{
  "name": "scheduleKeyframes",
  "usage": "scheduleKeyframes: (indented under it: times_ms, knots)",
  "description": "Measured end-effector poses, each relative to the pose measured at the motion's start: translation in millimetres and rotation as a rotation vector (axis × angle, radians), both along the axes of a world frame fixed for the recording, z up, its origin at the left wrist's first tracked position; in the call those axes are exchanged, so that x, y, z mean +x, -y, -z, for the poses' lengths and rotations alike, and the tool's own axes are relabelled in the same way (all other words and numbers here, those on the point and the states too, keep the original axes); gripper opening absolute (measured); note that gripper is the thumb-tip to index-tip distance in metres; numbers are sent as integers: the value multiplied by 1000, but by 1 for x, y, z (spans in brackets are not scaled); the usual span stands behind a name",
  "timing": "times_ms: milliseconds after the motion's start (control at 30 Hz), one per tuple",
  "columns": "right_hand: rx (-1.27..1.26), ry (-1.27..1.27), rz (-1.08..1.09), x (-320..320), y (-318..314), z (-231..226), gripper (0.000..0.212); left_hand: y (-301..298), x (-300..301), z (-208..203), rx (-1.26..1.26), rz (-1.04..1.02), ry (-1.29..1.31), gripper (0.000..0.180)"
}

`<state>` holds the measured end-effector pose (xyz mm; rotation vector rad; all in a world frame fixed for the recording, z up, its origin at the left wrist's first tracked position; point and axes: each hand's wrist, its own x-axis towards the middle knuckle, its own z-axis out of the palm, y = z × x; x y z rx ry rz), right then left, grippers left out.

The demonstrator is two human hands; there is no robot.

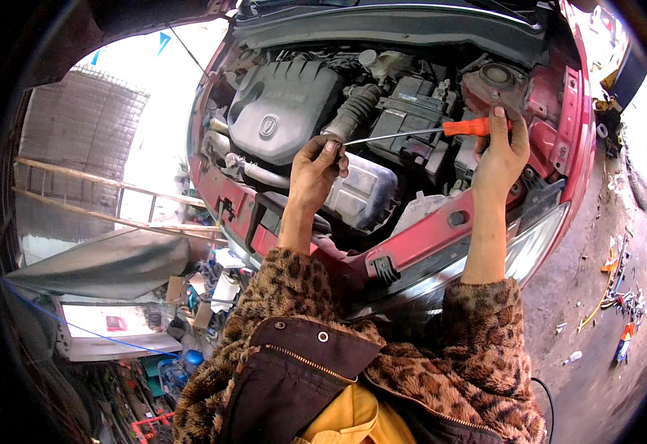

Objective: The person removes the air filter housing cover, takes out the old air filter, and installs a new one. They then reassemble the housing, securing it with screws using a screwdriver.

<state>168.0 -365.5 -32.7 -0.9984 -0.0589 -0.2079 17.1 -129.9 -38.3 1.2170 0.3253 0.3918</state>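
Note:
In my right hand (499,159) is a screwdriver (397,136), its orange handle gripped between thumb and fingers. The long metal shaft lies nearly level and points left, above the open engine bay. Its tip meets the closed fingertips of my left hand (314,174). Something small and dark may be pinched there, but it is too small to make out. Below and behind the hands are the battery (405,111), a ribbed black intake hose (359,107), a grey plastic box (360,194) and the grey engine cover (282,107).
The red front crossmember (427,231) runs between me and the engine, with a headlight (538,240) at the right. Tools (627,318) lie scattered on the floor to the right. A wooden ladder (109,174) and cluttered parts (216,292) are on the left.

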Motion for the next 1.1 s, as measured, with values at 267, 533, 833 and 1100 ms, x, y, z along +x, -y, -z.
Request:
scheduleKeyframes:
  times_ms: [267, 533, 833, 1100]
  knots:
    - [-37, 1, -8, 1, 4, 2, 22, 1, 1, 3, 27, 12, 18, 17]
    - [-28, -21, -20, 0, 4, 1, 21, -1, -2, 6, 66, 10, 31, 15]
    - [-54, -20, -34, -1, 2, 1, 24, 2, 0, 9, 72, -3, -11, 15]
    - [-244, 114, -109, -3, 6, -6, 25, 3, -2, 20, 87, -42, -79, 15]
